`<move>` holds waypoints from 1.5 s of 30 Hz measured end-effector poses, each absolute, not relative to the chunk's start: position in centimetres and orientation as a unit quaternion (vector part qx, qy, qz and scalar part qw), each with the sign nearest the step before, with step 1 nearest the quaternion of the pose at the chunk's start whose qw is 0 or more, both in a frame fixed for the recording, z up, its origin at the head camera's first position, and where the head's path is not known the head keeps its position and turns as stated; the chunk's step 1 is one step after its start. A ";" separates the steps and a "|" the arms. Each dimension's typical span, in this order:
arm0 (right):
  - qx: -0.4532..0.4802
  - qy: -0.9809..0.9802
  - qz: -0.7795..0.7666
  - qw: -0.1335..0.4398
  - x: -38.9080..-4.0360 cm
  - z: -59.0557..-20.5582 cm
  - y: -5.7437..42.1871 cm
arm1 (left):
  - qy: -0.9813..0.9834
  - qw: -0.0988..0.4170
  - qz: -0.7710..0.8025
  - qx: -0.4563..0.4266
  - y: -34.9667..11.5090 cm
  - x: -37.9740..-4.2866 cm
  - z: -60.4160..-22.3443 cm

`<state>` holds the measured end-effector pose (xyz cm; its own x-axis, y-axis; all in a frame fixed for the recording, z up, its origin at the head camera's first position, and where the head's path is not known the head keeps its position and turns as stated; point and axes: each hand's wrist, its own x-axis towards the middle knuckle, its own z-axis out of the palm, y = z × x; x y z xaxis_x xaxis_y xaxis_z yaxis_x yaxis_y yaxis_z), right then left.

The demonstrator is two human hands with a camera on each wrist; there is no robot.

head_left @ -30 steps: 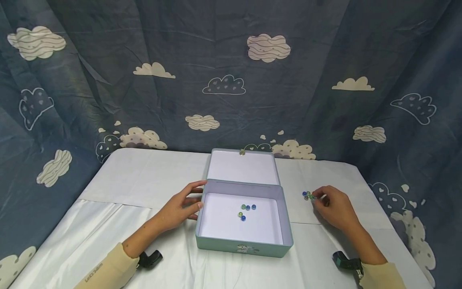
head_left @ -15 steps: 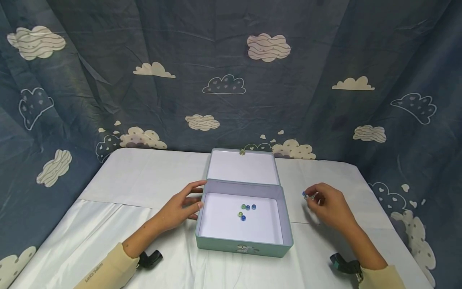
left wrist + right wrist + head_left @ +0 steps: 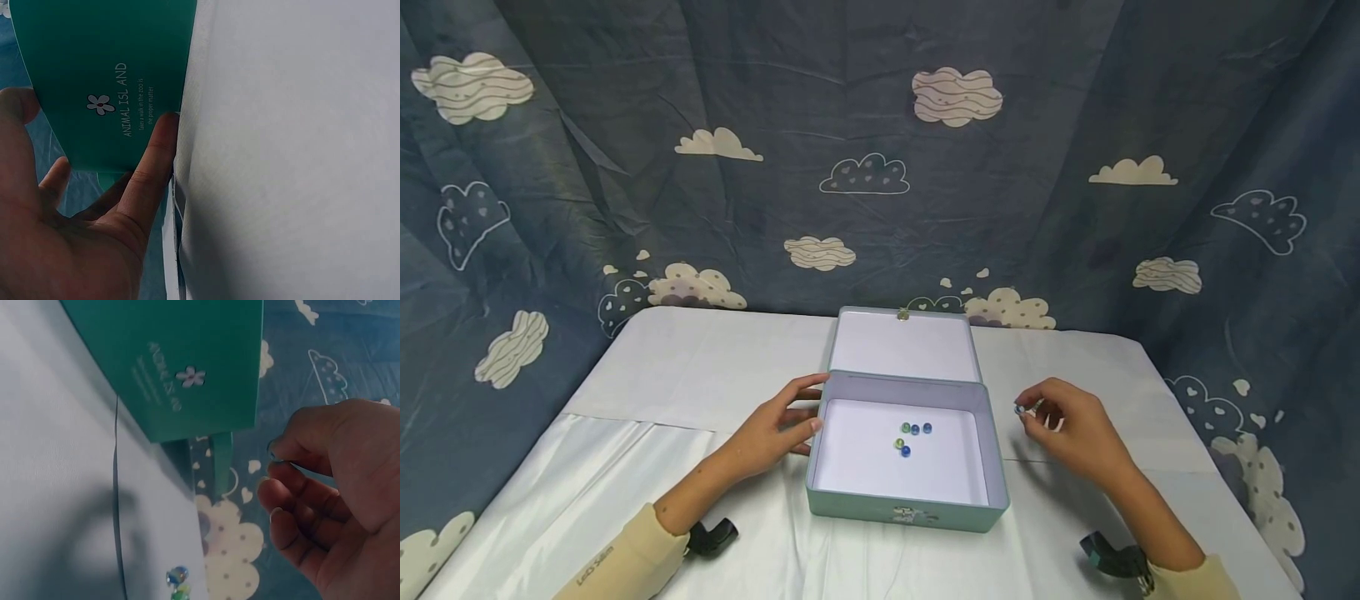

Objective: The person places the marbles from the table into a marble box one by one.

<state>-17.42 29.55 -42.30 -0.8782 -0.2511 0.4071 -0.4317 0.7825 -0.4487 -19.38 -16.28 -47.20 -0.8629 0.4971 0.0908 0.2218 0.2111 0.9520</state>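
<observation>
A green tin box point(image 3: 850, 507) with a pale inside stands on the table, its hinged lid point(image 3: 904, 346) laid back. Several glass marbles lie on its floor, among them a blue marble point(image 3: 927, 428) and a green marble point(image 3: 899, 443). My left hand point(image 3: 771, 433) rests against the box's left wall, fingers spread and fairly straight. To the right of the box, my right hand point(image 3: 1075, 429) pinches a small bluish marble point(image 3: 1019, 409) between thumb and index finger. In the right wrist view, more marbles point(image 3: 178, 575) show on the cloth near that hand.
White cloth point(image 3: 700, 358) covers the table, with a fold seam across it. A dark blue curtain point(image 3: 880, 225) with cloud prints hangs behind and at both sides. Black devices are strapped at the left wrist point(image 3: 713, 538) and right wrist point(image 3: 1116, 557).
My right hand has taken up a marble from the cluster on the cloth and moved left, toward the box. The left hand and the box have stayed in place.
</observation>
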 end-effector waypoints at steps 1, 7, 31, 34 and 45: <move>0.185 -0.929 0.275 0.164 -17.4 -42.2 29.4 | 0.769 0.117 0.583 0.234 -16.3 -19.4 -47.2; 0.194 -0.927 0.278 0.159 -17.0 -41.8 28.5 | 0.769 0.115 0.583 0.237 -16.3 -19.4 -47.2; 0.217 -0.918 0.302 0.140 -16.3 -41.8 27.0 | 0.768 0.114 0.583 0.239 -16.3 -19.4 -47.3; 0.223 -0.916 0.303 0.142 -16.3 -41.9 27.0 | 0.768 0.115 0.583 0.239 -16.3 -19.4 -47.2; 0.228 -0.916 0.299 0.140 -16.3 -42.0 26.8 | 0.770 0.116 0.582 0.236 -16.3 -19.3 -47.1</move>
<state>-16.26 26.82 -42.00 -0.8567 -0.3334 0.3936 -0.5014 0.7171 -0.4841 -19.32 -16.27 -47.06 -0.8614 0.4987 0.0967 0.2291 0.2113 0.9502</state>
